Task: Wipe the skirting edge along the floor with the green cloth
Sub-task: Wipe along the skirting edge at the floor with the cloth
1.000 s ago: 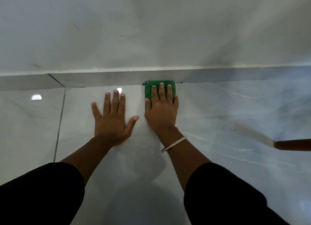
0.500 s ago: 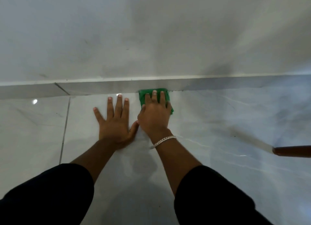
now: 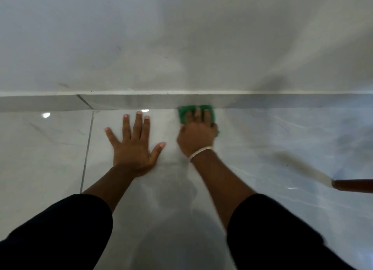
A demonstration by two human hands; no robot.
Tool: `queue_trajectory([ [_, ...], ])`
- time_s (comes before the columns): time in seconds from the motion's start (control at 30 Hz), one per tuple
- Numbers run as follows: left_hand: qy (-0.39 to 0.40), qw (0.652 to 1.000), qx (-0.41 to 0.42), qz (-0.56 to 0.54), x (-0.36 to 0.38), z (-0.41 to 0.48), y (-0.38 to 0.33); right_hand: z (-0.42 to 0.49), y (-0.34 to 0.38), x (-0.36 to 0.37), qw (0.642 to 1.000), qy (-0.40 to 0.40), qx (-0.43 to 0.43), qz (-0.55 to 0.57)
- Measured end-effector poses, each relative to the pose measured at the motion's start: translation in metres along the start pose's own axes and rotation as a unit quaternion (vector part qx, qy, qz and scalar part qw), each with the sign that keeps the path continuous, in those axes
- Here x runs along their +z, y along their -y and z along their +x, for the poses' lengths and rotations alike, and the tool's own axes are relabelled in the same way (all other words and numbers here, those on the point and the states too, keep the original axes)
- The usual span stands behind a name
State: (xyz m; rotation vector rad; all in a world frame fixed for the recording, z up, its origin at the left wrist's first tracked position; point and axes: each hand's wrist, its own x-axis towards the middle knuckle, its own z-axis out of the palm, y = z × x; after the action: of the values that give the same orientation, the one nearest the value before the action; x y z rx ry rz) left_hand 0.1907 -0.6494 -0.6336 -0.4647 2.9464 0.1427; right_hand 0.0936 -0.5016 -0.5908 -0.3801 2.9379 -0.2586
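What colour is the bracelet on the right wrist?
Silver-white, a thin band; the bracelet shows in the head view, slightly blurred.

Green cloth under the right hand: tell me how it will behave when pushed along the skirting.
The green cloth looks soft and floppy: it lies flattened under the right hand, so it may bunch. The floor tile is glossy with reflections, so it should slide easily. It likely needs steady pressure against the skirting.

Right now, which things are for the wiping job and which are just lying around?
For the job:
- green cloth
- right hand, pressing the cloth down
- skirting edge
- left hand, flat on the floor

Just lying about:
- brown wooden handle at the right edge
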Motion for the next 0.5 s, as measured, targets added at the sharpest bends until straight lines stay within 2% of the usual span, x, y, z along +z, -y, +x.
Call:
queue_trajectory([
  [0.1,-0.006,1.000,-0.001,0.002,0.001,0.000,0.000,-0.007,0.030,0.008,0.999,0.004,-0.054,0.008],
  [0.2,-0.004,1.000,-0.002,-0.006,-0.001,0.000,0.000,0.004,-0.008,0.003,0.995,-0.019,-0.093,-0.019],
  [0.37,-0.008,1.000,0.004,-0.003,-0.002,-0.001,0.001,0.013,-0.084,-0.015,0.998,-0.038,0.045,0.006],
  [0.43,-0.019,1.000,0.002,0.000,-0.001,0.001,0.004,0.017,-0.061,-0.014,0.993,-0.036,0.110,0.031],
  [0.5,-0.020,1.000,0.002,0.005,0.003,0.002,0.004,0.015,-0.018,-0.009,0.993,-0.021,0.114,0.036],
])
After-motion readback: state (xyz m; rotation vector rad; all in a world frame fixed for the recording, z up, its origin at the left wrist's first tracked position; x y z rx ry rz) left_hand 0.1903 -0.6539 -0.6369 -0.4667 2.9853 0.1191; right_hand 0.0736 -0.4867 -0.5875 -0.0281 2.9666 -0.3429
